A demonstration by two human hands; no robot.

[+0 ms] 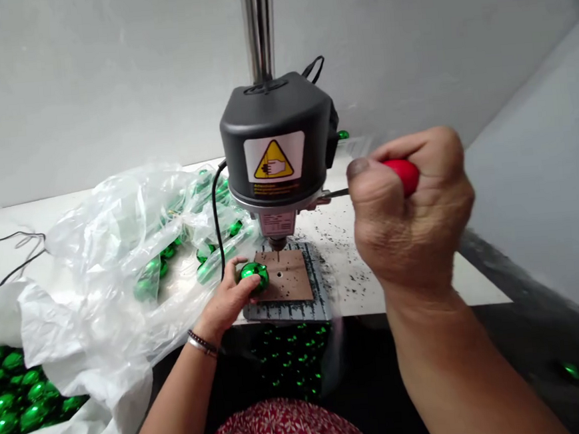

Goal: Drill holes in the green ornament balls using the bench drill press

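Observation:
A black drill press with a yellow warning label stands in the middle on a steel column. My right hand is wrapped round its red-knobbed feed lever, at the right of the machine. Low at the press, my left hand grips a shiny green ball ornament between thumb and fingers. The ball is over the left part of a brown board on the press base. Right of the ball, the thin drill bit points down above a hole in the board, apart from the ball.
Clear plastic bags with green balls lie on the white table to the left. A white sack at lower left holds many more. Below the table's front edge are several green balls. Dark shavings surround the base; a black cable hangs beside the press.

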